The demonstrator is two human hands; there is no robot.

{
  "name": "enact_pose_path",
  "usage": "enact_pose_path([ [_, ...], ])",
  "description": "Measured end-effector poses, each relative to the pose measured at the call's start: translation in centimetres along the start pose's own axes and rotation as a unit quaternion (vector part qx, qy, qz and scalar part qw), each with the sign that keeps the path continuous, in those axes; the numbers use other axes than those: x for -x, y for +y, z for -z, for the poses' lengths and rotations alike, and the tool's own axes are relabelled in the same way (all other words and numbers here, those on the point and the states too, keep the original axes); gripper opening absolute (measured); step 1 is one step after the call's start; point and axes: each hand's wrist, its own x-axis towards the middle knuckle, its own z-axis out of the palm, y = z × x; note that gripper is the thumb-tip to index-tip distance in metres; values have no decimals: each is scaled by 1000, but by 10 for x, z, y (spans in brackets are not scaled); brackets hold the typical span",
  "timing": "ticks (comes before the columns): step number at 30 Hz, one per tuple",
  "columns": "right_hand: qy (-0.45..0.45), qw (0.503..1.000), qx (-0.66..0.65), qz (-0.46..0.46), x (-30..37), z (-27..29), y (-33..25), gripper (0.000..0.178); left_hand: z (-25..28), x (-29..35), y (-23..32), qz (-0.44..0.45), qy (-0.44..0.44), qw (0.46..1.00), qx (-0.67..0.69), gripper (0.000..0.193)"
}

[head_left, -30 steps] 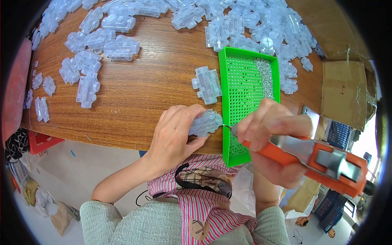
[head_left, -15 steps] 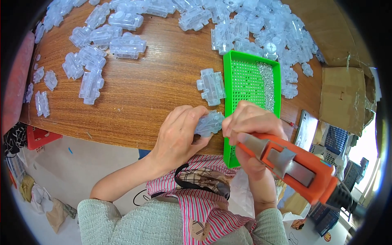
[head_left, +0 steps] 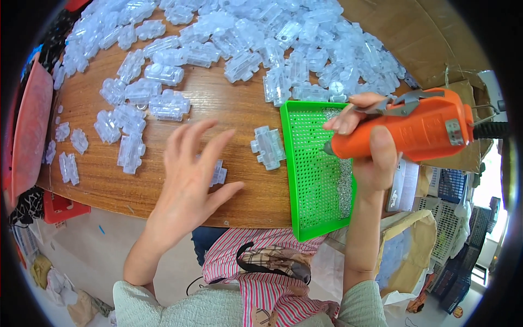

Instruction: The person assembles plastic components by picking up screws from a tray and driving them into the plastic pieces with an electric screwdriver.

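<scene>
My right hand (head_left: 370, 144) grips an orange electric screwdriver (head_left: 408, 128) with a metal lever along its side. The driver's tip hangs over a green perforated tray (head_left: 291, 191), whose right side holds a band of small silvery screws (head_left: 345, 191). My left hand (head_left: 188, 177) is open, its fingers and thumb spread above the wooden table. Partly hidden behind those fingers lies a clear plastic housing (head_left: 219, 174). A second clear housing (head_left: 268, 147) rests flat just left of the tray.
A large heap of clear plastic housings (head_left: 239, 32) spreads across the far side of the table (head_left: 229, 114), with several more at the left. A pink bin (head_left: 34, 128) stands at the left edge. Cardboard (head_left: 406, 38) and a phone (head_left: 403, 185) are on the right.
My left hand has let go of the clear housing and opened, with the housing now further left. My right hand has raised the screwdriver away from it, over the tray.
</scene>
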Motion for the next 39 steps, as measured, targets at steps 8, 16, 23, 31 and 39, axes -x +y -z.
enact_pose_path([
  [8, 66, 991, -110, -25, 4, -17, 31, 66, -51, -39, 14, -107, 10, 991, 74, 77],
  [16, 64, 992, -107, -33, 12, -22, 42, 65, -44, -5, 36, -28, -49, 997, 59, 69],
  [23, 73, 992, -93, -37, 13, -20, 44, 64, -34, 6, 43, 40, -163, 985, 42, 68],
  [31, 19, 986, -164, -23, 17, -11, 29, 71, -62, 8, 29, -44, -29, 976, 212, 72],
  [39, -66, 974, -216, -1, 48, -20, -21, 64, -69, 12, 24, -23, -4, 969, 247, 68],
])
